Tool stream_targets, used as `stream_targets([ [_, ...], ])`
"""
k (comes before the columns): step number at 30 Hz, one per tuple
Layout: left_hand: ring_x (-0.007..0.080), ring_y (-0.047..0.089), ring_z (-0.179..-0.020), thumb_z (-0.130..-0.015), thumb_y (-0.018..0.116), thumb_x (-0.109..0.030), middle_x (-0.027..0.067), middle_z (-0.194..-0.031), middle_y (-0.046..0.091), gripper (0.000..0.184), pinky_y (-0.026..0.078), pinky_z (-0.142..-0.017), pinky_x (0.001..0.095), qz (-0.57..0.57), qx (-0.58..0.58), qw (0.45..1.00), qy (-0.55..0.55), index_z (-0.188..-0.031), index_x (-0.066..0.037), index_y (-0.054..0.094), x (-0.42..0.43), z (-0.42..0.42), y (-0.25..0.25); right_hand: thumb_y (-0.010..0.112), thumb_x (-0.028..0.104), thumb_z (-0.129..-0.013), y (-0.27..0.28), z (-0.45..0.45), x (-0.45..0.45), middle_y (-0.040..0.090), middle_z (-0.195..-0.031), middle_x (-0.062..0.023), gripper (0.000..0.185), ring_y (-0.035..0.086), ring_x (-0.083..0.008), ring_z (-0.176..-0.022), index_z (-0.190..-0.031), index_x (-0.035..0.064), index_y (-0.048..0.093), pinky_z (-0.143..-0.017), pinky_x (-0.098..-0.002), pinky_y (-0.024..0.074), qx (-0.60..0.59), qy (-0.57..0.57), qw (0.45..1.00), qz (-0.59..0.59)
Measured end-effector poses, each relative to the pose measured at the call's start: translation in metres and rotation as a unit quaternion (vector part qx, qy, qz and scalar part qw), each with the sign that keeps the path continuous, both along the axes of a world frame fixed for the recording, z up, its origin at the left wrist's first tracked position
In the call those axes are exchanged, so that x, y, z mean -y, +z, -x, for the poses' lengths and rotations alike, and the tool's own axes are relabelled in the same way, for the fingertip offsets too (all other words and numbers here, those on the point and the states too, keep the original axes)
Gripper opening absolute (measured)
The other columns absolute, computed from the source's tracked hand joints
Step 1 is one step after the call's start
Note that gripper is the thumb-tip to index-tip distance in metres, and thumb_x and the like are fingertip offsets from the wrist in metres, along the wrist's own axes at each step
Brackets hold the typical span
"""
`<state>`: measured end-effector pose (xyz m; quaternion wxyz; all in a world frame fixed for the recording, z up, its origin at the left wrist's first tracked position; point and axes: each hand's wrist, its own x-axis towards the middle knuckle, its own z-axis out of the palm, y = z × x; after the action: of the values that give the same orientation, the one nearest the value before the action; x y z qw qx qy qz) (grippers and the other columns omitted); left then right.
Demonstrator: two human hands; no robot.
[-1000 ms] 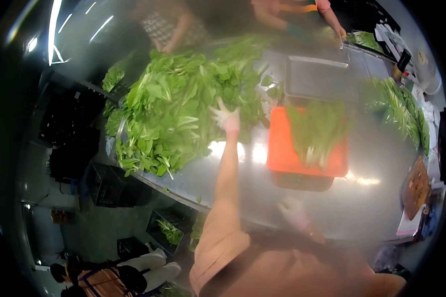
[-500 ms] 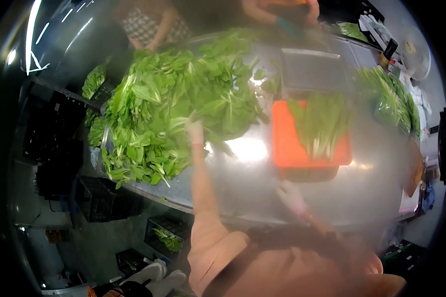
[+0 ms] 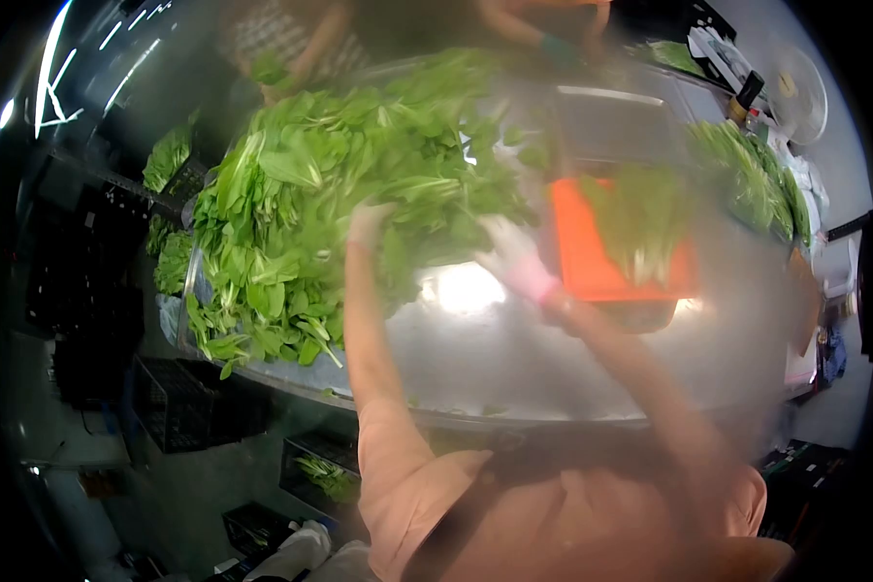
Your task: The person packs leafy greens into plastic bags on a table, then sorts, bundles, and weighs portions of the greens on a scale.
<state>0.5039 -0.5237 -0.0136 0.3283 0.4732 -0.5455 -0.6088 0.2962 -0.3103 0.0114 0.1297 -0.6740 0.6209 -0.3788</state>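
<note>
A big heap of leafy greens [image 3: 291,175] with pale stems covers the left of the metal table [image 3: 524,373]. My left hand [image 3: 367,223], in a pale glove, is in among the leaves at the heap's near side; its fingers are blurred and partly hidden by leaves. At the heap's right edge is my right hand [image 3: 514,260], gloved with a pink cuff, its fingers stretched apart toward the leaves. To the right of that hand, a bunch of greens [image 3: 640,218] lies on an orange tray [image 3: 577,242], stems toward me.
Behind the orange tray lies a metal tray [image 3: 611,121]. Bagged greens [image 3: 752,179] and a fan [image 3: 798,95] are at the right. Two people stand across the table; the left one's hand [image 3: 279,89] is by the heap. Black crates [image 3: 189,403] stand on the floor at left.
My right hand has moved up and left from below the orange tray to the heap's edge. My left hand has shifted slightly left and up. Some greens now show by the left co-worker's hand.
</note>
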Motion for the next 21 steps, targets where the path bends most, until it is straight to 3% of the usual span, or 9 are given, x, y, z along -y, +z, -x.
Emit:
stream_targets([
  [3, 0.0231, 0.062, -0.084, -0.072, 0.065, 0.006, 0.0154, -0.102, 0.061, 0.049, 0.053, -0.073, 0.0334, -0.01, -0.013, 0.999, -0.031, -0.118, 0.008, 0.047, 0.009, -0.003, -0.009, 0.071, 0.033, -0.07, -0.002, 0.002, 0.078, 0.043, -0.127, -0.0197, 0.078, 0.041, -0.0337, -0.119, -0.131, 0.0024, 0.034, -0.1, -0.0385, 0.0342, -0.126, -0.011, 0.992, 0.005],
  [5, 0.0227, 0.062, -0.084, -0.071, 0.066, 0.007, 0.0164, -0.101, 0.061, 0.054, 0.053, -0.072, 0.0331, -0.023, -0.084, 0.996, -0.018, -0.12, 0.009, 0.044, 0.0, 0.0, -0.001, 0.074, 0.036, -0.064, -0.013, 0.011, 0.121, 0.042, -0.128, -0.0223, 0.088, 0.039, -0.0351, -0.121, -0.133, 0.0018, 0.031, -0.102, -0.0388, 0.032, -0.114, 0.033, 0.991, -0.058],
  [11, 0.0211, 0.062, -0.085, -0.07, 0.07, 0.001, 0.0157, -0.103, 0.061, 0.061, 0.05, -0.071, 0.0324, -0.077, -0.013, 0.996, -0.044, -0.124, 0.007, 0.042, -0.004, 0.001, 0.031, 0.079, 0.03, -0.062, -0.018, 0.018, 0.15, 0.048, -0.125, -0.023, 0.102, 0.048, -0.0243, -0.114, -0.134, -0.0131, 0.021, -0.096, -0.0282, 0.0373, 0.25, 0.171, 0.909, -0.285],
  [13, 0.021, 0.062, -0.085, -0.07, 0.07, -0.001, 0.0142, -0.103, 0.061, 0.06, 0.049, -0.073, 0.0334, -0.091, 0.012, 0.994, -0.059, -0.124, 0.005, 0.043, 0.005, 0.0, 0.031, 0.081, 0.027, -0.061, -0.041, 0.014, 0.157, 0.053, -0.12, -0.0212, 0.105, 0.052, -0.022, -0.109, -0.133, -0.0161, 0.018, -0.094, -0.0265, 0.0389, 0.21, 0.181, 0.92, -0.277],
  [16, 0.0201, 0.059, -0.092, -0.073, 0.067, -0.007, 0.0078, -0.105, 0.061, 0.053, 0.045, -0.081, 0.0361, -0.116, 0.033, 0.985, -0.127, -0.122, -0.001, 0.048, 0.004, 0.002, 0.053, 0.079, 0.028, -0.064, -0.047, 0.005, 0.144, 0.058, -0.112, -0.0173, 0.094, 0.055, -0.0203, -0.102, -0.131, -0.0138, 0.028, -0.09, -0.0251, 0.0412, 0.267, 0.139, 0.916, -0.266],
  [18, 0.0194, 0.059, -0.093, -0.074, 0.067, -0.01, 0.0087, -0.105, 0.061, 0.053, 0.046, -0.079, 0.0341, -0.089, 0.052, 0.987, -0.126, -0.123, -0.003, 0.048, 0.01, 0.006, 0.057, 0.075, 0.028, -0.069, -0.053, -0.003, 0.136, 0.061, -0.098, -0.0077, 0.064, 0.057, -0.0146, -0.089, -0.118, -0.0029, 0.049, -0.08, -0.0248, 0.0449, 0.387, 0.191, 0.866, -0.251],
  [19, 0.0192, 0.058, -0.093, -0.075, 0.067, -0.011, 0.0087, -0.105, 0.061, 0.052, 0.046, -0.079, 0.0334, -0.065, 0.064, 0.989, -0.121, -0.124, -0.004, 0.048, 0.013, 0.006, 0.058, 0.075, 0.028, -0.069, -0.056, -0.007, 0.131, 0.061, -0.098, -0.0077, 0.064, 0.057, -0.0146, -0.089, -0.118, -0.0029, 0.049, -0.08, -0.0248, 0.0449, 0.39, 0.188, 0.866, -0.251],
  [20, 0.0189, 0.057, -0.097, -0.077, 0.067, -0.012, 0.0076, -0.106, 0.061, 0.053, 0.047, -0.08, 0.0322, -0.104, -0.044, 0.984, -0.135, -0.125, -0.006, 0.048, 0.014, 0.003, 0.058, 0.073, 0.027, -0.072, -0.058, -0.01, 0.124, 0.061, -0.091, -0.0036, 0.049, 0.056, -0.0114, -0.083, -0.109, 0.0025, 0.053, -0.074, -0.0241, 0.0451, 0.449, 0.171, 0.831, -0.282],
  [21, 0.0191, 0.052, -0.107, -0.082, 0.063, -0.017, 0.0093, -0.122, 0.052, 0.05, 0.047, -0.083, 0.0351, -0.082, -0.011, 0.991, -0.108, -0.127, -0.007, 0.046, 0.011, 0.002, 0.066, 0.071, 0.026, -0.075, -0.058, -0.015, 0.116, 0.06, -0.085, 0.0005, 0.034, 0.055, -0.0083, -0.076, -0.1, 0.0079, 0.057, -0.069, -0.0234, 0.0454, 0.504, 0.154, 0.791, -0.311],
])
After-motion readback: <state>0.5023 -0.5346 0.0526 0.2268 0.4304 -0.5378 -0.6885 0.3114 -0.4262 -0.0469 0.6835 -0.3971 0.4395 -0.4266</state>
